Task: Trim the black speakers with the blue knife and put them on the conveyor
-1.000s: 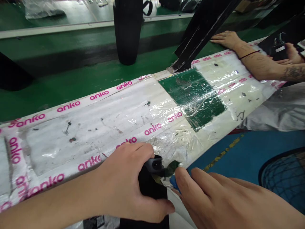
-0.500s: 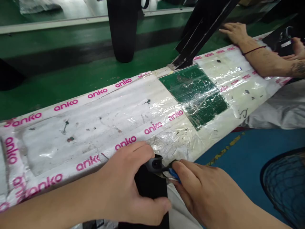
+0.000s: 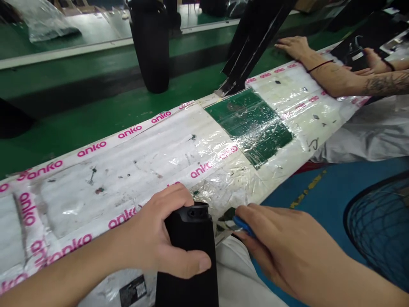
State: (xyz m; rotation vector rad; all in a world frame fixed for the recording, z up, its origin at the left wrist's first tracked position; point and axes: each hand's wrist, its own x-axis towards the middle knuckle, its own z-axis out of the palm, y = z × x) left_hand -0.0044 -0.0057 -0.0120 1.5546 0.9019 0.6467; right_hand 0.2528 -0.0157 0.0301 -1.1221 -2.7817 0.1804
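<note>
Beside left hand (image 3: 151, 236), pink "anko" lettering (image 3: 122, 217)

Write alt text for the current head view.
A left hand grips a black case by a taped bench; the right hand holds a blue object, mostly hidden, beside it. Beyond, a co-worker's arm crosses the bench.

Left hand (image 3: 156, 236): clasped in a wide C-shaped grip, back of the hand showing
Left thumb (image 3: 191, 262): stretched out rightward, nearer the body than the fingers
Left fingers (image 3: 179, 196): bent over at the hand's far side
Left forearm (image 3: 79, 260): slants down and left from the hand
Right hand (image 3: 275, 238): right of the left hand, apart; fingers pinched, pointing leftward
Right forearm (image 3: 345, 275): slants down and right
</note>
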